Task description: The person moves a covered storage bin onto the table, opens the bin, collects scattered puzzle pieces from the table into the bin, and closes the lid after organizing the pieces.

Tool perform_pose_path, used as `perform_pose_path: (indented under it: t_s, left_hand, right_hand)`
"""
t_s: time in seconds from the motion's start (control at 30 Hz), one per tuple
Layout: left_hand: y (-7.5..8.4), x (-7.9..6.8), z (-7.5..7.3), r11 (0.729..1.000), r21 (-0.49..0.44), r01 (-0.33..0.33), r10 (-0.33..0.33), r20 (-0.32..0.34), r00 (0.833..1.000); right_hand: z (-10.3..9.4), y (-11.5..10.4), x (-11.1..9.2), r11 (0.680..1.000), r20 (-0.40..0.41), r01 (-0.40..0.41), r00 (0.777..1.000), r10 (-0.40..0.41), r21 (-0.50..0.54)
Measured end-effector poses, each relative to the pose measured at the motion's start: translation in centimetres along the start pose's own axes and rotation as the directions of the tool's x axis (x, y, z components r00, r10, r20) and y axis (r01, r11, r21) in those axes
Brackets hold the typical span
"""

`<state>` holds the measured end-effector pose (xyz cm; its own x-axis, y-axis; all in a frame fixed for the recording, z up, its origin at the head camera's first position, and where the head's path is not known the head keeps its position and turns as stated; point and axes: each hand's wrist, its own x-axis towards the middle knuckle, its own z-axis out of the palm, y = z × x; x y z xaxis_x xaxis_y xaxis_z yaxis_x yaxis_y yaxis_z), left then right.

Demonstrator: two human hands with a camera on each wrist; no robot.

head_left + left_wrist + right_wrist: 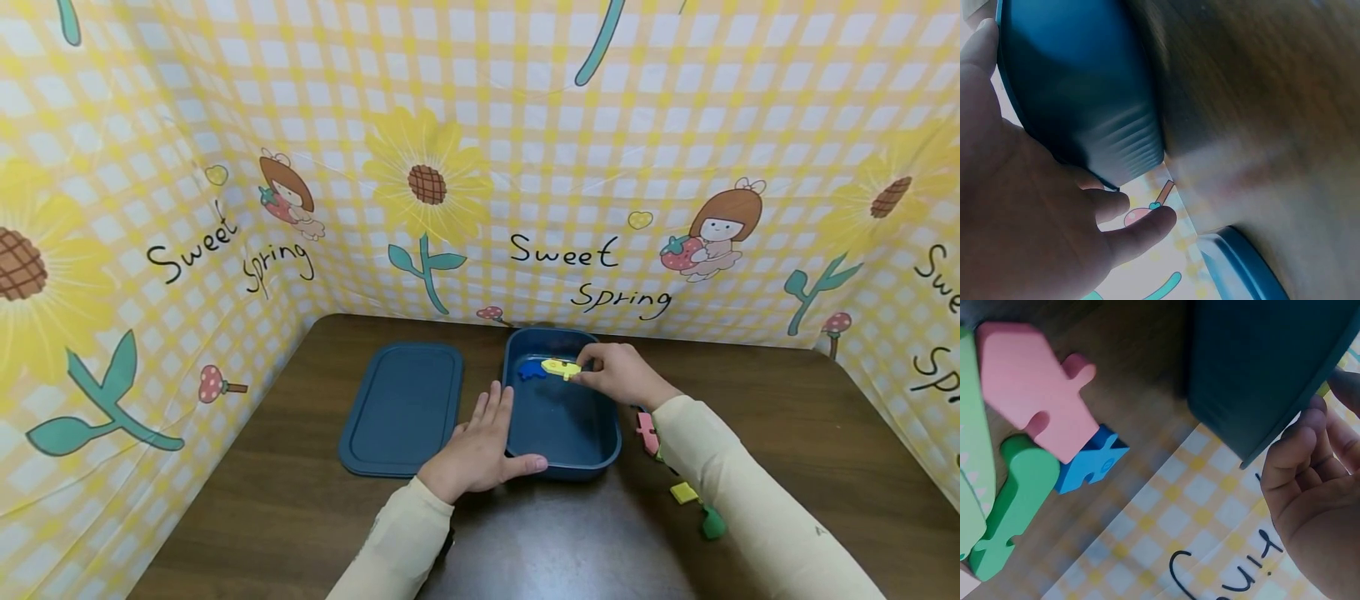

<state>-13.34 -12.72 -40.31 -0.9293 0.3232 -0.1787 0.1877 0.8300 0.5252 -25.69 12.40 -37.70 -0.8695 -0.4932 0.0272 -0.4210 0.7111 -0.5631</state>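
A dark blue rectangular box [562, 433] stands uncovered at the middle of the table. My right hand [624, 375] reaches over its right rim and pinches a yellow puzzle piece [557, 367] between thumb and fingertips. Just left of that piece, a blue puzzle piece [530, 372] lies inside the box near the far end. With fingers extended, my left hand [478, 446] rests along the box's left rim, the thumb toward the near edge. In the right wrist view the box wall hides most of the yellow piece.
The flat blue lid [401, 408] lies left of the box. Right of the box, partly under my right sleeve, are several puzzle pieces, among them a pink one [1025, 381], a green one [1019, 503] and a blue one [1092, 461]. A checked cloth [547, 167] hangs behind the table.
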Motion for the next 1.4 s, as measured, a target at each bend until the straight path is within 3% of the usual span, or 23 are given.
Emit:
perform_pose_path:
  t_s: [1.4]
  left_hand:
    - [0.1,0.0,0.0,1.0,-0.006,0.0,0.0,0.001,1.0]
  right_hand:
    - [1.5,-1.9,0.2,0.998,0.068,0.06,0.996,-0.06,0.01]
